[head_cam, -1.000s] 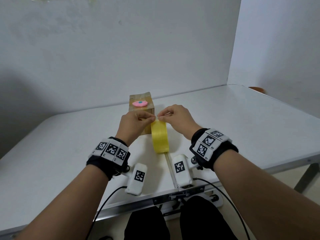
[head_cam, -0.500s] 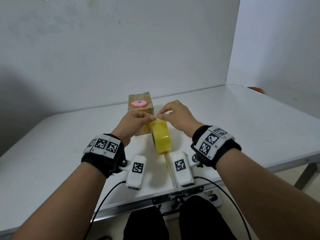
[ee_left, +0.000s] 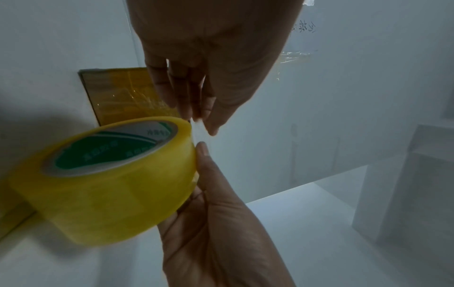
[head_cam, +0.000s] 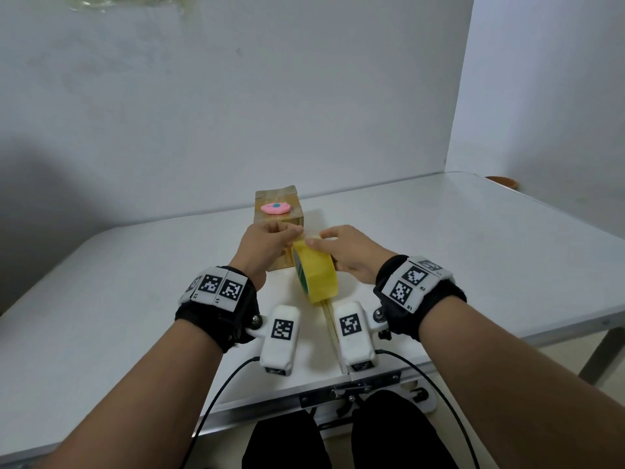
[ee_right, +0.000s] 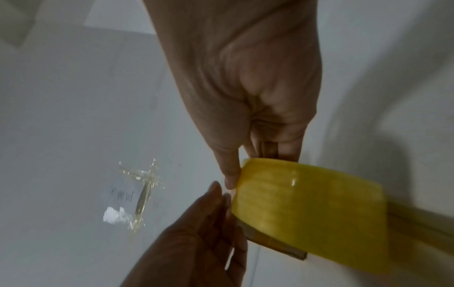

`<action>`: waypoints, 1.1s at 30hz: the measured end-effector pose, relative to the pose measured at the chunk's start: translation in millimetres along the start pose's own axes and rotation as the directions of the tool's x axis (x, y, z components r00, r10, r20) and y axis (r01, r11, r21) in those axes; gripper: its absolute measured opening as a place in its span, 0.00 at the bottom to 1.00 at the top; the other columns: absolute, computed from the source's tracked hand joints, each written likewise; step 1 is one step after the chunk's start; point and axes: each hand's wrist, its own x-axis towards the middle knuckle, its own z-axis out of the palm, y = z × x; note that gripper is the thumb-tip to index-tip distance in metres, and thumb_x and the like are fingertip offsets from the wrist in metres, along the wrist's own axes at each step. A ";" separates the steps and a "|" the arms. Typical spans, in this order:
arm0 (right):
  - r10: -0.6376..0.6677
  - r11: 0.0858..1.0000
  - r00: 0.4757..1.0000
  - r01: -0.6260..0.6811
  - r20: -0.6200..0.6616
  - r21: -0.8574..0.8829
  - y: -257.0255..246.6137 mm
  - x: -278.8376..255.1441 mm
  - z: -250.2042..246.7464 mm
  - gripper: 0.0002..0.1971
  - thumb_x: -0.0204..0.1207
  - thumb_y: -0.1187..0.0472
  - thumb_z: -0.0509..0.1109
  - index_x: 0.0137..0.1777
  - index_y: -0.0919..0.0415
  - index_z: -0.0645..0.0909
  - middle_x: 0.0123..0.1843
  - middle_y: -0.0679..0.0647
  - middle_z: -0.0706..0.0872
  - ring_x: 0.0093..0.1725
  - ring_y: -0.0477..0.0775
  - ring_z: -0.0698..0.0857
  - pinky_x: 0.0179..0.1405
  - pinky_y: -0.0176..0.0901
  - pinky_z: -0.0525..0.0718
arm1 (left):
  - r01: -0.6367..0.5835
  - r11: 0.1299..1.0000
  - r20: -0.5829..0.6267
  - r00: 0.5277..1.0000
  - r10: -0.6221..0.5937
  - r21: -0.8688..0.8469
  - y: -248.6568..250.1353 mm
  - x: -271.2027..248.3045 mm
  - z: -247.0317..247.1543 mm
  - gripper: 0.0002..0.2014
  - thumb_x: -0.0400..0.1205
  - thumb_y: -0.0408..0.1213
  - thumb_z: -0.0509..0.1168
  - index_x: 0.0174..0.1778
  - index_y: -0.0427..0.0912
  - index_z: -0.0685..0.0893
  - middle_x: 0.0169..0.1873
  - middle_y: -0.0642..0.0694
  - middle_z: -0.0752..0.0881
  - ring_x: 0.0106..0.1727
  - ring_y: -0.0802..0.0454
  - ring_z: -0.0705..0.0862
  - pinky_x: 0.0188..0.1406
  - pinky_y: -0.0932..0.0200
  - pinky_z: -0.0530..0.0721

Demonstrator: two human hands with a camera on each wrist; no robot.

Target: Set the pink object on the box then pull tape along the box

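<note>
1. Against the picture from a second ago, the yellow tape roll [head_cam: 316, 273] has turned: then I saw only its outer band, edge-on; now its green-printed core faces left toward my left hand [head_cam: 267, 247], and the roll leans.
2. My wrists have come a little nearer to me and lower in the head view, and the roll has come with them, off the front of the cardboard box [head_cam: 279, 228].
3. My right hand [head_cam: 350, 253] holds the roll: thumb along the outer band near the top, fingers curled behind it, as the left wrist view shows.
4. My left hand pinches the loose clear end of the tape at the roll's top edge, thumb and fingertips pressed together; the film itself is faint in the wrist views.
5. The roll stands on edge over the seam of the white table [head_cam: 135, 299], just in front of the box; whether its bottom touches the table I cannot tell.
6. A pink disc [head_cam: 275, 207] lies on top of the box, where it was before.
7. Edges: the wall runs close behind the box, the table's near edge lies under my forearms, and its right edge is well apart from my right hand.
8. Bare tabletop stretches to either side of my hands.
</note>
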 end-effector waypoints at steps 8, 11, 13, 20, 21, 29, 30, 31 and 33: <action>0.017 0.993 0.999 -0.020 0.030 0.120 1.5 0.5 -2.1 0.26 0.78 0.63 0.71 0.75 0.64 0.70 0.59 0.62 0.85 0.56 0.57 0.86 0.66 0.55 0.84 | -0.090 0.994 -0.021 0.996 0.091 0.062 1.4 -1.7 -0.8 0.06 0.80 0.41 0.69 0.43 0.42 0.85 0.36 0.52 0.87 0.35 0.56 0.82 0.32 0.70 0.77; 0.009 0.992 0.999 -0.013 0.031 0.125 4.3 0.0 -2.1 0.27 0.78 0.62 0.72 0.76 0.63 0.69 0.64 0.64 0.85 0.58 0.58 0.87 0.66 0.55 0.84 | -0.097 0.991 0.015 0.995 0.096 0.087 -0.4 -2.1 -2.1 0.06 0.77 0.38 0.73 0.47 0.43 0.86 0.37 0.50 0.85 0.38 0.56 0.81 0.39 0.65 0.77; 0.007 0.991 0.999 -0.012 0.037 0.134 6.3 -0.5 -2.6 0.28 0.77 0.62 0.72 0.76 0.61 0.69 0.63 0.62 0.86 0.57 0.57 0.87 0.66 0.55 0.84 | -0.098 0.990 0.018 0.995 0.097 0.098 -1.1 -2.3 -2.0 0.04 0.76 0.34 0.73 0.45 0.44 0.85 0.35 0.51 0.84 0.37 0.57 0.81 0.40 0.65 0.77; 0.012 0.989 0.998 -0.021 0.061 0.147 7.0 -4.4 -4.8 0.27 0.78 0.64 0.72 0.76 0.62 0.68 0.63 0.62 0.84 0.55 0.55 0.85 0.62 0.52 0.85 | -0.066 0.996 0.025 0.998 0.064 0.067 -5.4 -3.7 6.6 0.03 0.79 0.29 0.69 0.45 0.42 0.85 0.37 0.50 0.84 0.36 0.59 0.80 0.29 0.73 0.77; 0.014 0.989 0.998 -0.024 0.067 0.147 6.5 -5.9 -5.3 0.27 0.78 0.64 0.71 0.76 0.63 0.68 0.64 0.62 0.84 0.55 0.55 0.85 0.61 0.51 0.84 | -0.040 0.998 0.035 0.999 0.038 0.047 -6.1 -4.3 5.7 0.04 0.79 0.29 0.69 0.44 0.42 0.84 0.37 0.49 0.84 0.36 0.59 0.80 0.30 0.72 0.78; 0.065 0.989 0.984 -0.086 0.166 0.124 12.0 -11.0 -6.9 0.22 0.81 0.54 0.66 0.70 0.66 0.77 0.66 0.63 0.86 0.61 0.60 0.86 0.63 0.53 0.83 | 0.293 0.927 0.197 0.948 -0.250 -0.235 -12.1 -15.1 -0.5 0.08 0.78 0.33 0.72 0.49 0.43 0.80 0.45 0.44 0.89 0.46 0.48 0.87 0.43 0.58 0.88; 0.068 0.992 0.987 -0.083 0.146 0.099 11.2 -11.4 -5.5 0.23 0.80 0.51 0.66 0.69 0.66 0.78 0.65 0.62 0.86 0.62 0.60 0.86 0.63 0.53 0.84 | 0.307 0.916 0.211 0.943 -0.257 -0.258 -11.1 -16.4 -0.9 0.08 0.78 0.32 0.72 0.48 0.43 0.80 0.44 0.44 0.89 0.45 0.48 0.88 0.40 0.59 0.88; 0.075 0.994 0.990 -0.083 0.118 0.070 10.9 -11.2 -4.0 0.24 0.80 0.49 0.66 0.69 0.66 0.78 0.64 0.61 0.87 0.63 0.60 0.87 0.63 0.52 0.84 | 0.316 0.909 0.224 0.940 -0.259 -0.273 -9.5 -18.5 -1.5 0.07 0.78 0.31 0.71 0.46 0.42 0.79 0.43 0.44 0.89 0.44 0.48 0.88 0.37 0.60 0.89; 0.086 0.996 0.993 -0.089 0.077 0.029 10.2 -11.1 -0.6 0.23 0.79 0.52 0.67 0.69 0.65 0.78 0.64 0.62 0.87 0.63 0.61 0.87 0.63 0.52 0.85 | 0.321 0.904 0.243 0.936 -0.256 -0.282 -6.9 -21.3 -3.7 0.06 0.78 0.29 0.70 0.43 0.43 0.80 0.39 0.45 0.89 0.40 0.50 0.88 0.37 0.61 0.88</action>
